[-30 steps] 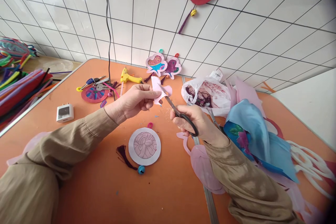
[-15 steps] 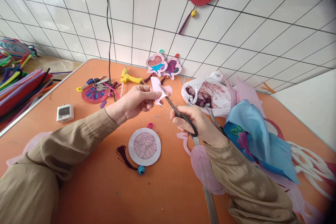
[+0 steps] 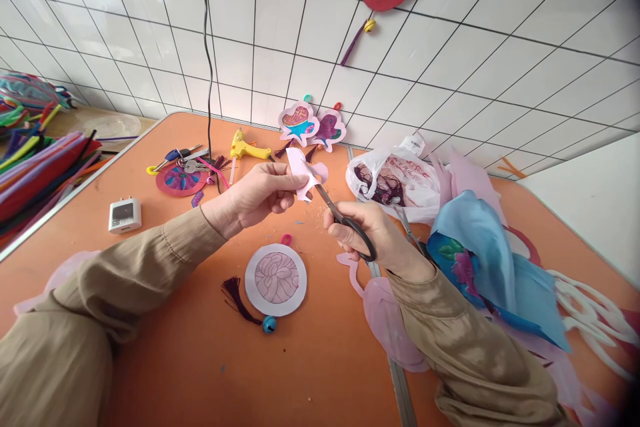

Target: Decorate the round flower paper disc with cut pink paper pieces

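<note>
My left hand (image 3: pixel 263 195) pinches a small pale pink paper piece (image 3: pixel 303 172) above the orange table (image 3: pixel 175 347). My right hand (image 3: pixel 373 237) grips black-handled scissors (image 3: pixel 343 219), fingers through the loops, and the blades reach into the lower edge of the pink piece. Below the hands lies a round white disc with a pink flower drawing (image 3: pixel 275 279), with a dark purple tassel (image 3: pixel 235 295) and a blue bell (image 3: pixel 269 325) at its lower edge.
A yellow glue gun (image 3: pixel 245 147), keys (image 3: pixel 180 159), a red disc (image 3: pixel 179 180) and a white charger (image 3: pixel 125 215) lie at the left. Pipe cleaners (image 3: pixel 35 170) pile at the far left. A plastic bag (image 3: pixel 395 179), blue and pink sheets (image 3: pixel 480 247) crowd the right. A tiled wall stands behind.
Almost nothing differs; the scissors and the pink piece have shifted only slightly in my hands.
</note>
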Tool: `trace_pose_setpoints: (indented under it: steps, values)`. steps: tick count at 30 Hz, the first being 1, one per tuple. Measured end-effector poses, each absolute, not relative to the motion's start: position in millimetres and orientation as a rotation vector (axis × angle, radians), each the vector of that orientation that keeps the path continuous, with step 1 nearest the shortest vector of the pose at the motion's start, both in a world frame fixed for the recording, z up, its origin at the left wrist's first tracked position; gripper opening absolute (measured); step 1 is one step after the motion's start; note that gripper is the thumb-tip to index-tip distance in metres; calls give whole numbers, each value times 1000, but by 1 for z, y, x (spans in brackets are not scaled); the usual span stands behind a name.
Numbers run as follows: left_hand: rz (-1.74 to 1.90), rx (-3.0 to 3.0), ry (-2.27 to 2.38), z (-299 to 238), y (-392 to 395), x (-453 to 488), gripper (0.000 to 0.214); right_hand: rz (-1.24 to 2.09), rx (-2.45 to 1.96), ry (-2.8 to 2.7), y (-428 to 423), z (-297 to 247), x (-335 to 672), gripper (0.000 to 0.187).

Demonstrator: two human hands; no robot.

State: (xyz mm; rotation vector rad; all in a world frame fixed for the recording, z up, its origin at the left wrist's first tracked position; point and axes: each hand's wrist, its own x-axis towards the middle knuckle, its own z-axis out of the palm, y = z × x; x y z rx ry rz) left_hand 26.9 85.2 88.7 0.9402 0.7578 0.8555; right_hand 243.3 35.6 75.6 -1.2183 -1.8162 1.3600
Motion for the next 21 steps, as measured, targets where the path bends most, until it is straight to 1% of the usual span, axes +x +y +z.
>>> trace_pose_setpoints:
  steps: [10,21]
  values:
    - [864,963,739,88,87,25,17,1376,-1223,-1831,35,77,244,41]
    - [879,953,774,89,86,26,19,1371,-1221,-1831,37,75,245,36]
